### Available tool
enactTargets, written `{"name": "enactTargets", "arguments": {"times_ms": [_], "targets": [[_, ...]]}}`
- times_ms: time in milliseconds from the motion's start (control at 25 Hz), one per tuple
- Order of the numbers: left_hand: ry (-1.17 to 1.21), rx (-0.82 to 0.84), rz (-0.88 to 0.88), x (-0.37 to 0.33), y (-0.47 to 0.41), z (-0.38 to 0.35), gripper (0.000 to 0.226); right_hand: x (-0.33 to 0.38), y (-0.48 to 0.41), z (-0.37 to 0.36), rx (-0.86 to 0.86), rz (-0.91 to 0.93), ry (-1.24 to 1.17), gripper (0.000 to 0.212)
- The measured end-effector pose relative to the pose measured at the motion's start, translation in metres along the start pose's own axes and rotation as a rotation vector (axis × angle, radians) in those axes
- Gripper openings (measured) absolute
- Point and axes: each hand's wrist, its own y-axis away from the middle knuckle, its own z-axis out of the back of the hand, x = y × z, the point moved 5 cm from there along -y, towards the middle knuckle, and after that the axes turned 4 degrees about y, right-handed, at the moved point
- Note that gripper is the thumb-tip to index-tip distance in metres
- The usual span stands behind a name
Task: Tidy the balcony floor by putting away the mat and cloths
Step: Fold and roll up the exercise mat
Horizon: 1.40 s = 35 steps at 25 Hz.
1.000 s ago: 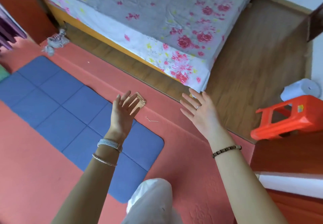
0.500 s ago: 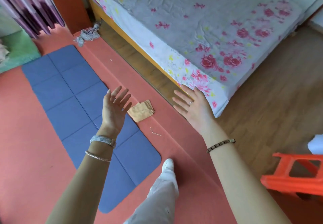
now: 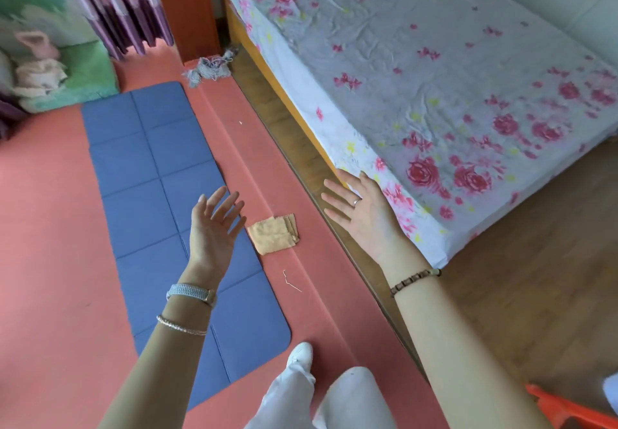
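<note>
I see my left hand (image 3: 214, 228) and right hand (image 3: 364, 214) raised, fingers spread, holding nothing. Between them a folded tan cloth (image 3: 275, 234) lies on the red floor (image 3: 50, 228), just beside the long blue segmented foam mat's (image 3: 160, 194) right edge; a frayed grey rag (image 3: 209, 69) lies beyond.

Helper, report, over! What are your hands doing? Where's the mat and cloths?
Left hand, right hand open, empty. Blue mat flat on floor, tan cloth beside it, grey rag farther off. Nothing blocking.
</note>
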Motion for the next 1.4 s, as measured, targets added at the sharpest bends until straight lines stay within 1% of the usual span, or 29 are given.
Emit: {"name": "enactTargets", "arguments": {"times_ms": [200,440,600,720,920,1160,1400], "targets": [[0.086,-0.148,-0.112,-0.03,-0.01,0.035,0.048,0.011,-0.053,-0.048,0.129,-0.076,0.087,0.038],[0.167,-0.331,-0.276,-0.061,0.005,0.062,0.045,0.033,-0.113,-0.104,0.344,-0.113,0.161,0.037],[0.234,-0.452,-0.399,-0.073,0.012,0.063,0.038,0.043,-0.153,-0.149,0.508,-0.178,0.215,0.036],[0.309,-0.56,-0.498,-0.076,0.01,0.057,0.037,0.044,-0.179,-0.183,0.646,-0.236,0.3,0.036],[0.409,-0.719,-0.593,-0.064,0.003,0.04,0.036,0.047,-0.205,-0.215,0.818,-0.318,0.462,0.038],[0.478,-0.896,-0.663,-0.035,0.015,0.057,0.034,0.013,-0.227,-0.237,0.962,-0.347,0.698,0.037],[0.496,-1.02,-0.665,0.004,0.04,0.11,0.035,-0.059,-0.229,-0.242,1.04,-0.361,0.861,0.035]]}}
